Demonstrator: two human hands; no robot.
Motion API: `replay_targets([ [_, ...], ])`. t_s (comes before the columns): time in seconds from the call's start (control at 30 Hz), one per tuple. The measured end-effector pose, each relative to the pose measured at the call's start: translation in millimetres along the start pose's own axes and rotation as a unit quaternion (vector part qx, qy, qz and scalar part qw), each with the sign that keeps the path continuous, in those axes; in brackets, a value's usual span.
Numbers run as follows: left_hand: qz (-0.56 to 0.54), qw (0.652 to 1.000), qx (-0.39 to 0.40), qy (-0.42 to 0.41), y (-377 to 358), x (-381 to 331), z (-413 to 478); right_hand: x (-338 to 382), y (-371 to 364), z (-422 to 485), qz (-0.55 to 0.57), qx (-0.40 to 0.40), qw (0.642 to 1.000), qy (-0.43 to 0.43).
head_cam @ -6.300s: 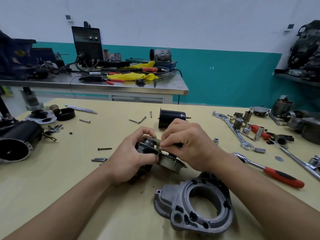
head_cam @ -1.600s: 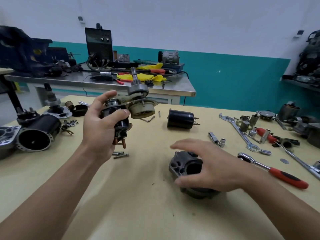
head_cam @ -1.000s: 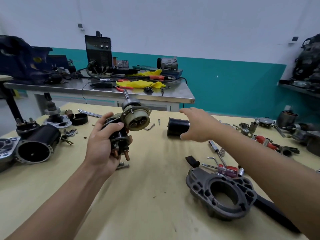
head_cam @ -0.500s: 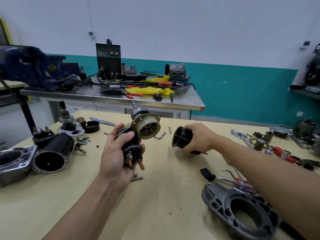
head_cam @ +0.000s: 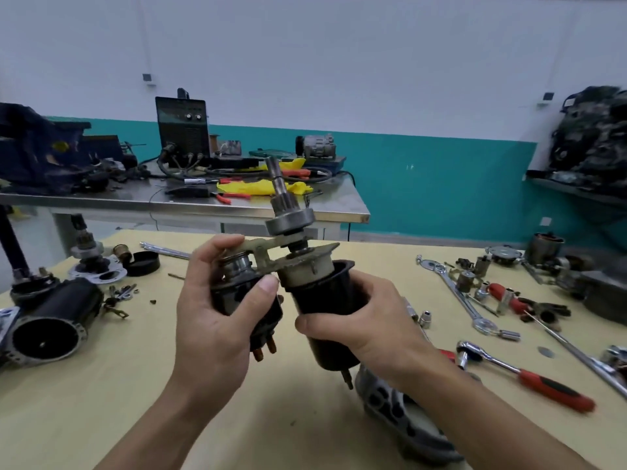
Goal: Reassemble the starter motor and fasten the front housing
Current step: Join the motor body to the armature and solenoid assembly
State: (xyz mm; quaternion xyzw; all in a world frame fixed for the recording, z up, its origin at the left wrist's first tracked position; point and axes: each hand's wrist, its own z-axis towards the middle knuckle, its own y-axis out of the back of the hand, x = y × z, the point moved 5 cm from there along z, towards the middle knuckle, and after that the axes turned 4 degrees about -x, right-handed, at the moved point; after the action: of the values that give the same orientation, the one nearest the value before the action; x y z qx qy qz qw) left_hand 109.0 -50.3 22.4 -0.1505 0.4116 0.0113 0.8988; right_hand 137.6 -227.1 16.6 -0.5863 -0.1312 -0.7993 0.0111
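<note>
As your left hand (head_cam: 217, 327) grips the solenoid (head_cam: 234, 300), your right hand (head_cam: 369, 329) grips the casing (head_cam: 322, 301); tilt above your fingers (head_cam: 217, 246) could jam.

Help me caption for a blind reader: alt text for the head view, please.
The left hand grips a black solenoid, its pinion shaft pointing up; the right hand holds a black motor casing against it. A grey front housing lies on the yellow table below.
</note>
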Motion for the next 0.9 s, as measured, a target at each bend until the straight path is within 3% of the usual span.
replay_targets([
  [0.33, 0.053, 0.994, 0.092, -0.032, -19.4, 8.5, -12.9, -16.8, 9.8, -24.1, 0.048, 0.000, 0.999, -0.011],
  [0.6, -0.031, 0.985, 0.169, 0.018, -11.5, 10.6, -5.3, -7.6, 6.4, -34.6, 0.139, 0.060, 0.988, 0.009],
  [0.9, -0.013, 0.994, 0.108, 0.025, -6.8, 12.9, -5.8, -16.5, -2.4, -35.1, 0.124, 0.061, 0.990, -0.013],
])
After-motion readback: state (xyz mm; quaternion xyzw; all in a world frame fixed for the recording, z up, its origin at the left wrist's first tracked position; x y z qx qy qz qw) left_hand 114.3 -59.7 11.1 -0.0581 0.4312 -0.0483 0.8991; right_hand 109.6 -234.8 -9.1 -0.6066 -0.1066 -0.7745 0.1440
